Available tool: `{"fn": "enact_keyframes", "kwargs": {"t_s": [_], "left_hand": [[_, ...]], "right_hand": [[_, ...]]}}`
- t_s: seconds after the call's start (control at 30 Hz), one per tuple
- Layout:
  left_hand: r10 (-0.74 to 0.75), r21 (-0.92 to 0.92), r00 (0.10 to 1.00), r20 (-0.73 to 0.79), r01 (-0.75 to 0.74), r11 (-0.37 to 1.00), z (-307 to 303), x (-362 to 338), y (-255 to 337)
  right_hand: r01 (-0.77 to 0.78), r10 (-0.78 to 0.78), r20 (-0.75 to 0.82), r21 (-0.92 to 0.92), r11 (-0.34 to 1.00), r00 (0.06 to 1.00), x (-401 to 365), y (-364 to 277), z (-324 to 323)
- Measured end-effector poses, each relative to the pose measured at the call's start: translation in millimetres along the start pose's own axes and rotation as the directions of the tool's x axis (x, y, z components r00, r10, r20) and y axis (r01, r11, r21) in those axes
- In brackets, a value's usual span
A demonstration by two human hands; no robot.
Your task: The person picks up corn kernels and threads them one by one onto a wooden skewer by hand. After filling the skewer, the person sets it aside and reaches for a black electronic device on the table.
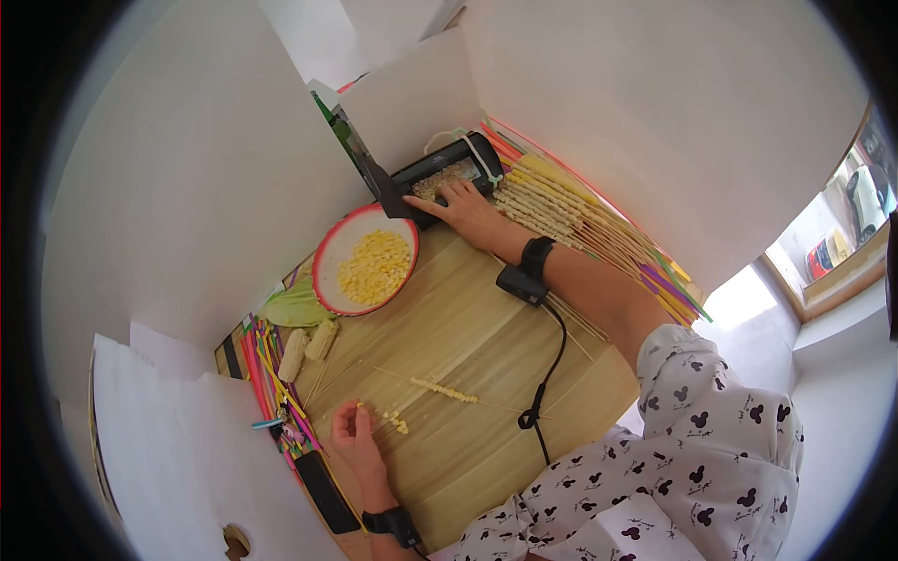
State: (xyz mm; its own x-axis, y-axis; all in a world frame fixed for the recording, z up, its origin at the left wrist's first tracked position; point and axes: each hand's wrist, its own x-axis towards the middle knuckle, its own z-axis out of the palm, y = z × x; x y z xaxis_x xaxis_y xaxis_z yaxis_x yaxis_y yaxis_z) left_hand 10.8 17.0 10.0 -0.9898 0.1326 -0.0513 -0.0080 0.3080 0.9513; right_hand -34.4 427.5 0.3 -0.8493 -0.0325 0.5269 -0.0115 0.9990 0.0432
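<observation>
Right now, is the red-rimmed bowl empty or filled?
Partly filled: the red-rimmed bowl holds a heap of yellow corn kernels, with white inner wall showing.

On my table (468, 318) sits a red-rimmed bowl (323, 271) of yellow kernels (374, 266), with a green husk leaf (290, 307) touching its rim. Two pale corn cobs (307, 348) lie beside coloured sticks (267, 374). A bundle of bamboo skewers (561, 210) lies along the white board (673, 122).
</observation>
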Motion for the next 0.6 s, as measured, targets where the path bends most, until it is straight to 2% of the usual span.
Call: {"fn": "enact_keyframes", "kwargs": {"t_s": [0.07,0.2,0.33,0.43,0.5,0.53,0.6], "left_hand": [[-0.043,-0.021,0.999,0.000,0.043,0.999,-2,1,-2],[-0.023,-0.043,1.000,0.014,0.023,0.999,-3,2,-7],[-0.038,0.010,0.999,0.028,0.037,0.999,-2,1,6],[-0.019,0.024,1.000,0.020,0.018,1.000,0,-1,9],[-0.011,0.020,1.000,0.013,0.011,1.000,2,-2,14],[0.018,0.076,1.000,0.014,-0.019,0.997,2,-4,18],[0.047,0.134,0.999,0.012,-0.048,0.990,3,-7,25]], "right_hand": [[-0.005,0.005,0.019,0.012,1.000,1.000,-1,0,1],[0.010,-0.010,0.014,0.025,1.000,1.000,-4,2,1],[-0.018,0.015,0.029,0.091,0.996,0.999,-4,7,12],[0.024,-0.023,-0.027,0.042,0.999,0.999,-4,13,28],[0.048,-0.036,-0.214,0.052,0.997,0.976,-1,14,32],[0.049,-0.037,-0.214,0.053,0.997,0.976,0,15,29],[0.036,-0.028,-0.096,0.082,0.996,0.995,3,17,23]]}}
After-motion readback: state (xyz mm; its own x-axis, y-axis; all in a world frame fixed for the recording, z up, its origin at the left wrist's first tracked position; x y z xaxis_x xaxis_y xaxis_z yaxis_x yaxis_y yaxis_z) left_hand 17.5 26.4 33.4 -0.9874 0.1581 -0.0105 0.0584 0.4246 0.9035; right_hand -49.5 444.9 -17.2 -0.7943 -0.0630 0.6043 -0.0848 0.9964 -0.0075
